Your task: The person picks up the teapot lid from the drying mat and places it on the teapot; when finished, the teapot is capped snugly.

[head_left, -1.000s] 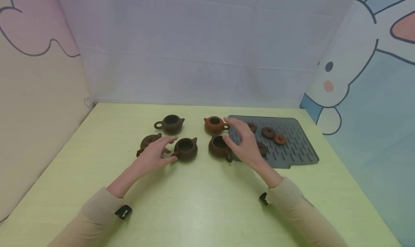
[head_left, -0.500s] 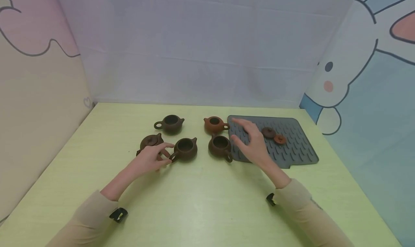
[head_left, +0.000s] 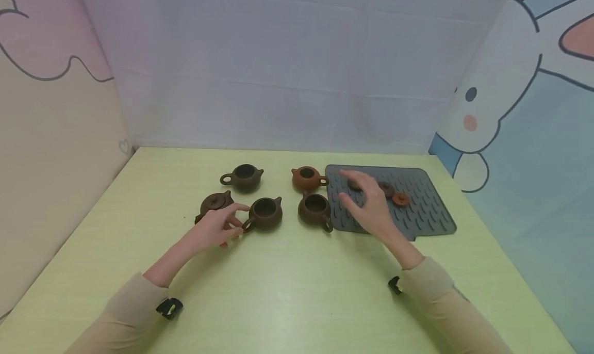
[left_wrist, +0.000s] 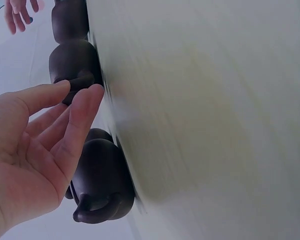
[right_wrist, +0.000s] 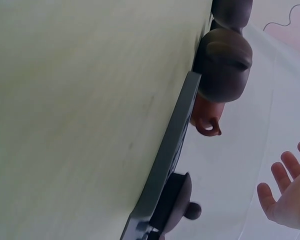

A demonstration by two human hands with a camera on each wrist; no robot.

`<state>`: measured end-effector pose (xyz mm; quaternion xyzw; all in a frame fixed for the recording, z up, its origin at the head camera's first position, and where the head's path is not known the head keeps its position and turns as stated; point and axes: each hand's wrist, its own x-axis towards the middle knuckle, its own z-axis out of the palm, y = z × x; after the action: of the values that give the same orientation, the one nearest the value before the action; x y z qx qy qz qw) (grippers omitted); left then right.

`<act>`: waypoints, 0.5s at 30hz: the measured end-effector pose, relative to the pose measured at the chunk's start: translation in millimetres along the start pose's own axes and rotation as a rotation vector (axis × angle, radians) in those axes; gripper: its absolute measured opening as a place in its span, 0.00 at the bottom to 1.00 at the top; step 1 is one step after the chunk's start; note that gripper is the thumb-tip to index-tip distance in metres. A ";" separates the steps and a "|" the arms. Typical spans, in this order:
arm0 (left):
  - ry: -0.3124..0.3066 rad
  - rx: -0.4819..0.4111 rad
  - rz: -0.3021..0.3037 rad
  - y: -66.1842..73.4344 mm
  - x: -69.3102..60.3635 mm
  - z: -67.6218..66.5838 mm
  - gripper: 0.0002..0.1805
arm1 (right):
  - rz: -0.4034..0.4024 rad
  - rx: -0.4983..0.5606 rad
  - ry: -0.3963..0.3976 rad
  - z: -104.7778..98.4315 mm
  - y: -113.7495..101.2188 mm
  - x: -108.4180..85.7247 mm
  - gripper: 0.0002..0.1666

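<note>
Head view: take 12 o'clock as straight away from you. Your left hand (head_left: 214, 231) has its fingers loosely extended, thumb and forefinger spaced apart at the handle of the centre pot (head_left: 266, 220), which sits at 3 o'clock of that hand; contact cannot be confirmed. Your right hand (head_left: 372, 208) is spread and raised above the mat (head_left: 433, 222).

Obstacles around the centre pot: lidded pot (head_left: 216, 201) at 9 o'clock, partly covered by your left hand; rear pot (head_left: 248, 182) at 11; red pot (head_left: 306, 182) at 2; right pot (head_left: 311, 218) at 3, spout just beside the red pot. Of your right hand, the far lid (head_left: 355, 184), partly hidden, lies at 11 o'clock, the middle lid (head_left: 386, 189) at 1 and the red lid (head_left: 401, 199) at 3.

Edges: the red and right pots stand close to the mat's 9 o'clock edge. Behind the far edge of the table (head_left: 287, 292) hangs a pale sheet (head_left: 287, 75).

Clearance: gaps separate the centre pot from the rear and right pots; tabletop extends to 6 o'clock between your sleeves (head_left: 139, 297).
</note>
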<state>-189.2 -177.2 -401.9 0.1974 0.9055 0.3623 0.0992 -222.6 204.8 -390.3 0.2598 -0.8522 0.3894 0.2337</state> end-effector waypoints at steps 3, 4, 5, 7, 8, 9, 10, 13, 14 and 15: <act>-0.007 -0.012 -0.012 0.6 0.6 -0.1 0.27 | -0.018 -0.033 -0.004 -4.8 7.4 -0.6 0.31; -0.009 -0.015 -0.015 0.5 0.8 -0.1 0.27 | -0.020 -0.044 -0.009 -6.6 9.9 -0.7 0.31; -0.010 -0.018 -0.017 0.4 0.8 -0.1 0.27 | -0.021 -0.055 -0.012 -8.3 12.8 -1.3 0.32; -0.012 -0.021 -0.014 -0.4 1.0 0.1 0.27 | -0.024 -0.081 -0.019 -12.1 18.5 -2.5 0.32; -0.011 -0.022 -0.012 -0.8 1.1 0.2 0.27 | -0.023 -0.097 -0.026 -14.0 21.5 -3.3 0.32; -0.010 -0.021 -0.009 -1.6 1.4 0.4 0.27 | -0.019 -0.108 -0.035 -16.1 24.2 -4.0 0.32; -0.009 -0.021 -0.007 -2.5 1.6 0.5 0.27 | -0.015 -0.119 -0.042 -18.0 27.3 -5.0 0.32; -0.006 -0.022 -0.009 -3.5 2.1 1.0 0.27 | -0.002 -0.144 -0.067 -23.9 35.5 -8.1 0.31; -0.003 -0.022 -0.014 -3.7 2.3 1.2 0.27 | 0.008 -0.150 -0.077 -25.8 38.0 -9.1 0.31; -0.003 -0.022 -0.014 -4.0 2.3 1.2 0.28 | 0.018 -0.153 -0.088 -27.7 40.3 -10.0 0.31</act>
<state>-192.0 -178.0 -405.6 0.1904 0.9027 0.3712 0.1052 -234.8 251.8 -401.9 0.2502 -0.8913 0.3134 0.2116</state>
